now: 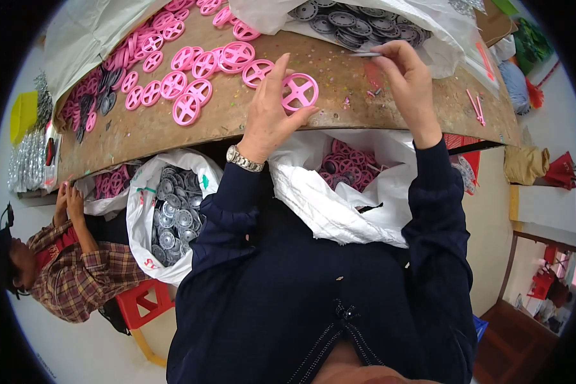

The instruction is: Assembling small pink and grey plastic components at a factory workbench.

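Observation:
My left hand (267,115), with a metal watch at the wrist, holds a pink spoked wheel (299,92) by its rim between thumb and fingers, over the table. To its right, my right hand (404,75) pinches a thin grey disc (365,54) seen nearly edge-on. Just beyond that hand, many grey discs (358,25) lie heaped on a white sack (445,54). Left of my left hand, pink wheels (174,85) are spread over the brown tabletop (224,118), some overlapping.
Below the table edge, an open white sack (320,208) holds pink wheels (352,165); another sack (141,211) holds grey discs (173,211). At left sits a person in a plaid shirt (93,281), near a red stool (148,304). Small pink sticks (476,107) lie at right.

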Demonstrator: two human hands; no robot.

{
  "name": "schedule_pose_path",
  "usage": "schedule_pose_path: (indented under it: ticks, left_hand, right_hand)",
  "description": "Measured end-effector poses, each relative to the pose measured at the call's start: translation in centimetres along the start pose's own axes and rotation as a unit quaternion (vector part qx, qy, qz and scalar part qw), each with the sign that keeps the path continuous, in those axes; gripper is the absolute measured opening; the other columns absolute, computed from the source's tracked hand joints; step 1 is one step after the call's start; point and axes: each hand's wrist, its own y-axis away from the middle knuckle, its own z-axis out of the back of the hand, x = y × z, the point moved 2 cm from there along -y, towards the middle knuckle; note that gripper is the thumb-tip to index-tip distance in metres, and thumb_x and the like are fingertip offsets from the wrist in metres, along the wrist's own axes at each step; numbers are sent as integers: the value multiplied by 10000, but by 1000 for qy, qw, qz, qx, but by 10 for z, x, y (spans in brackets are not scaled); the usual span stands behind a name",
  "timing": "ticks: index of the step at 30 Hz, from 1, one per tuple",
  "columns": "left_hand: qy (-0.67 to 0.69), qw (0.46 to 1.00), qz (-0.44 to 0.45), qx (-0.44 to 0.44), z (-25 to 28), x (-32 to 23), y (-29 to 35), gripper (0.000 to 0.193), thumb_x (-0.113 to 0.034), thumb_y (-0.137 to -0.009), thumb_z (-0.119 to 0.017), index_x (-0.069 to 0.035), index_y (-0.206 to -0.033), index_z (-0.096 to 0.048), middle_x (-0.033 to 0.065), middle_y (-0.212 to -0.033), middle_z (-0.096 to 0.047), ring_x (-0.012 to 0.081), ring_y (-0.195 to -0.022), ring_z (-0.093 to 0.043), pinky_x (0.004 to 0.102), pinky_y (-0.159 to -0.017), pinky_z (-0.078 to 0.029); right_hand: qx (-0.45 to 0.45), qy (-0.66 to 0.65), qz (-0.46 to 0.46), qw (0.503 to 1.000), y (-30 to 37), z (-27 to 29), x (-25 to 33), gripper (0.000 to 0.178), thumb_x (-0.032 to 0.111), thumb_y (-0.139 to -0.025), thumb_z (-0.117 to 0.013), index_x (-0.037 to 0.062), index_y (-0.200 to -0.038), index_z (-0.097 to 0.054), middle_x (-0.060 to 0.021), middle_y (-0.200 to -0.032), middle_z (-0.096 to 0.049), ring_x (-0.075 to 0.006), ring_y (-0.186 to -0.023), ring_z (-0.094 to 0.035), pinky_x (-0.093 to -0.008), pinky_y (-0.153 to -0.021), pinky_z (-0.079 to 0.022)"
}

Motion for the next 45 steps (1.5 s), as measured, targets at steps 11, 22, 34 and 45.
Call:
schedule_pose_path:
  ticks: [11,22,34,45]
  left_hand:
    - [-39,996,-73,14,-2,-37,10,1018,-155,-688,-857,-54,-1519,-277,157,-1243,-592,309,-1105,-594,396,-926,-503]
    - [-41,990,-129,40,2,-71,30,1047,-67,-656,-838,-83,-1535,-267,163,-1262,-571,330,-1145,-565,415,-946,-495]
    - [-39,983,-177,32,9,-87,43,1003,-65,-656,-791,-96,-1526,-293,177,-1217,-553,365,-1128,-533,438,-955,-465]
    - [161,985,36,43,3,-81,48,774,-145,-823,-745,-38,-1475,-342,170,-1144,-599,251,-945,-629,340,-772,-547]
  right_hand:
    - [29,-201,-70,977,45,-20,25,231,4,-909,-649,3,-1137,-612,-36,-1014,-661,-77,-890,-614,-213,-758,-499]
    - [38,-301,-125,945,77,-29,42,253,38,-868,-698,-8,-1105,-622,-32,-963,-655,-82,-844,-616,-220,-760,-505]
    - [119,-218,-155,956,99,-33,43,109,148,-930,-662,61,-950,-601,34,-830,-612,-35,-731,-538,-195,-656,-426]
    - [51,-354,-167,919,110,-31,41,144,88,-928,-667,59,-1032,-571,4,-874,-656,-39,-759,-596,-187,-669,-462]
